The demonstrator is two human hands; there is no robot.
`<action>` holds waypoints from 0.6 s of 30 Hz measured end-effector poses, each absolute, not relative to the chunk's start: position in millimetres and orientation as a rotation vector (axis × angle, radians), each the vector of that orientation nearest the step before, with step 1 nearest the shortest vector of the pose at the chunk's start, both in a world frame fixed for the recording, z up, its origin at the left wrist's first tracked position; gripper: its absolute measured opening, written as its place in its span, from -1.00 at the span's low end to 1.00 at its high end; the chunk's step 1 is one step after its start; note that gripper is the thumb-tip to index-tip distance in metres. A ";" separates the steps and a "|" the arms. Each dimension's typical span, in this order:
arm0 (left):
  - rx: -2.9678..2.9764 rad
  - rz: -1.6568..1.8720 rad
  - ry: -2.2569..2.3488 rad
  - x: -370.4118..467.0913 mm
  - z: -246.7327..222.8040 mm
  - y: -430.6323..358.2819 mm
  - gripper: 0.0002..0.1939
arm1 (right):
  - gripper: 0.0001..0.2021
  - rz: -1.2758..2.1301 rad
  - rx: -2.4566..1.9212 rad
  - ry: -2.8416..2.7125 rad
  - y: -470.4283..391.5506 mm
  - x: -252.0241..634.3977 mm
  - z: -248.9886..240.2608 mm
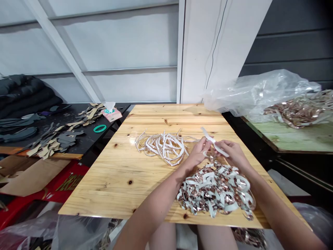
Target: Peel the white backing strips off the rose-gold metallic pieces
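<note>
Above the right part of the wooden table, my left hand and my right hand meet at a narrow white strip. The strip slants from upper left to lower right, and the fingers of both hands are closed on it. Below my hands lies a heap of short curled strips, pale on one face and shiny rose-gold on the other. To the left of my left hand sits a looser pile of long looped strips. Part of each fingertip's grip is too small to make out.
On the left, a black table bears grey and tan scraps, a pink tissue pack and a green ring. At right, clear plastic and more shiny strips lie on a greenish board.
</note>
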State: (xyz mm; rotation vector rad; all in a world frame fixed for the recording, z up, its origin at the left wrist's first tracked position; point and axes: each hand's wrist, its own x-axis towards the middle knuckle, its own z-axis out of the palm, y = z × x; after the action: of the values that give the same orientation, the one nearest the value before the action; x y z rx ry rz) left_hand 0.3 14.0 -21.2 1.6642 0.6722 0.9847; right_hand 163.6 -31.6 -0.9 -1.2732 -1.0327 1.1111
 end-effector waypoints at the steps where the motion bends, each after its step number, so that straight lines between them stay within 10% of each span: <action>1: 1.666 0.993 0.703 0.8 -22.1 15.3 -0.53 | -0.66 1.168 -1.301 -1.111 -32.5 157.6 -1.7; 10: 1.833 0.850 0.719 4.8 -27.6 28.4 -0.65 | -0.46 0.726 -1.340 -1.284 -28.3 160.3 11.3; 18: 1.613 0.708 0.666 4.8 -21.9 19.5 -0.42 | -0.69 0.519 -1.214 -1.072 -23.5 167.0 12.5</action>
State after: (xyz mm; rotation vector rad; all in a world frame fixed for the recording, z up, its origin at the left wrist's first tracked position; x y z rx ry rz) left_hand 4.8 19.5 -21.9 1.6134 0.6662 0.7084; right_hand 167.0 -23.5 12.5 -1.2140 -1.0722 0.5187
